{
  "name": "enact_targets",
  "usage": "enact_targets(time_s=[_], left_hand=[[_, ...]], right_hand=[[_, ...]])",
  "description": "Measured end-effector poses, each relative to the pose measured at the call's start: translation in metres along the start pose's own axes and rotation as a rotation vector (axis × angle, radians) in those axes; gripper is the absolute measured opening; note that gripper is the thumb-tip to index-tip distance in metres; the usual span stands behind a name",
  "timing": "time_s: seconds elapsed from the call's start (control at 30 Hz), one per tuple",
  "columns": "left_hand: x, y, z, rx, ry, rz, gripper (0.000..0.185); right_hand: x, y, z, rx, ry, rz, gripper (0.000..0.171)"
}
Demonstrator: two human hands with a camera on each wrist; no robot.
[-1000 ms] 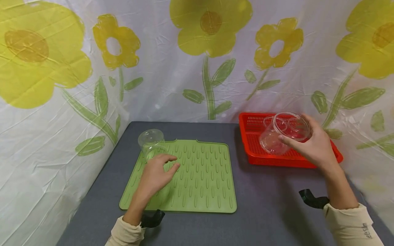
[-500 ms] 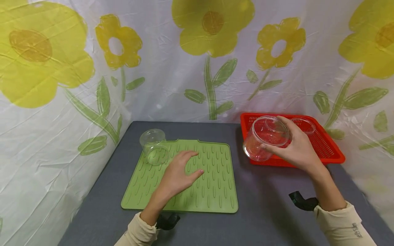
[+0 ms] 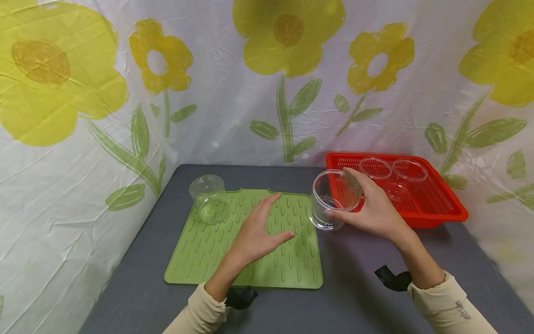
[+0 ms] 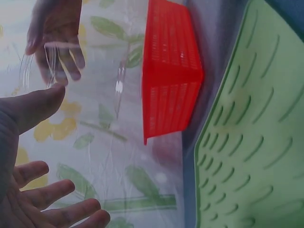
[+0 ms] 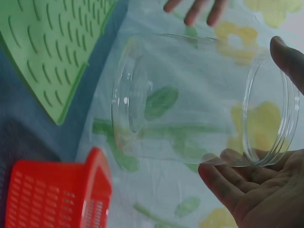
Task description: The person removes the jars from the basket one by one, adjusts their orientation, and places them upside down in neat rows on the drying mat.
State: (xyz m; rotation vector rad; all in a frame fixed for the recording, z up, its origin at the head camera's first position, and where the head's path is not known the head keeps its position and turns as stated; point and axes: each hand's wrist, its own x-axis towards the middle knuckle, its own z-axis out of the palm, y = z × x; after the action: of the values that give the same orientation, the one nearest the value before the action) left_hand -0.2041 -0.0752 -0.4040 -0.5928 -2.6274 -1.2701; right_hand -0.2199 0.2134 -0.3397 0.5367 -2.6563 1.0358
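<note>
In the head view, the right hand (image 3: 371, 211) grips one clear plastic jar (image 3: 332, 199), thumb under it and fingers curled over its rim; the jar is tilted on its side in the air, above the right edge of the green mat (image 3: 217, 253) and just left of the red basket (image 3: 442, 211). The left hand (image 3: 260, 232) hovers over the middle of the mat with fingers spread and holding nothing. A second clear jar (image 3: 208, 199) stands mouth-down on the mat's far left corner, well apart from both hands. In the basket lie three more clear containers (image 3: 394, 178), two round rims at the back and one lower in front. That makes one mat, one basket, two jars outside the basket. All rest on a grey table (image 3: 359, 297), with a flowered curtain (image 3: 83, 116) behind

In the left wrist view, the left hand (image 4: 28, 156) shows an open palm, thumb and three fingers apart, touching nothing. Beyond it the right hand's fingers (image 4: 71, 52) wrap the faint outline of the held jar (image 4: 52, 61). The basket (image 4: 171, 76) and the mat (image 4: 251, 152) fill the rest

In the right wrist view, the jar (image 5: 199, 99) lies sideways across the right hand (image 5: 266, 190), thumb on its wide rim, fingers beneath. The mat (image 5: 52, 47) and one corner of the basket (image 5: 52, 194) lie below, and three fingertips of the left hand (image 5: 194, 9) show at the top edge
</note>
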Motion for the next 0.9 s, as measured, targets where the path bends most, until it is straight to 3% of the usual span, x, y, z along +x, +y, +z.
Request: enact_targets(time_s=[0.4, 0.9], left_hand=[[0.002, 0.015, 0.016, -0.075, -0.057, 0.042, 0.107], [-0.002, 0.021, 0.025, -0.142, -0.046, 0.000, 0.117]], right_hand=[[-0.004, -0.010, 0.024, 0.042, -0.101, -0.095, 0.106], [-0.014, -0.018, 0.043, 0.089, -0.159, -0.156, 0.102]])
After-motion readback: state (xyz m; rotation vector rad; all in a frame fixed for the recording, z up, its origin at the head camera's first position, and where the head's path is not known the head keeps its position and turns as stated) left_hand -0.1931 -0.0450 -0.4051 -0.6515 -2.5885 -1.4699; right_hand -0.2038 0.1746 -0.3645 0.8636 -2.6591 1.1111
